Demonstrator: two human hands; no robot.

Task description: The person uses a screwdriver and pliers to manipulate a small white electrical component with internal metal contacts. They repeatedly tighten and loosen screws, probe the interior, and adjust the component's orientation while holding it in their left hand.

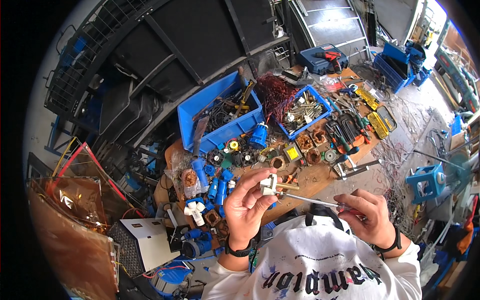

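Observation:
My left hand (244, 206) pinches a small white plastic fitting (268, 185) between thumb and fingers, above the table's near edge. A brass-coloured pin (288, 186) sticks out of it to the right. My right hand (369, 214) is closed round the reddish handle of a screwdriver (311, 200). Its long metal shaft points left, with the tip at the white fitting. Whether the tip sits in a screw cannot be made out.
The wooden table (295, 176) carries blue connectors (200, 172), a large blue crate (220, 134) of tools and a smaller blue crate (306, 112) of metal parts. Pliers and hex keys lie at the right. A blue stool (426, 183) stands on the floor at far right.

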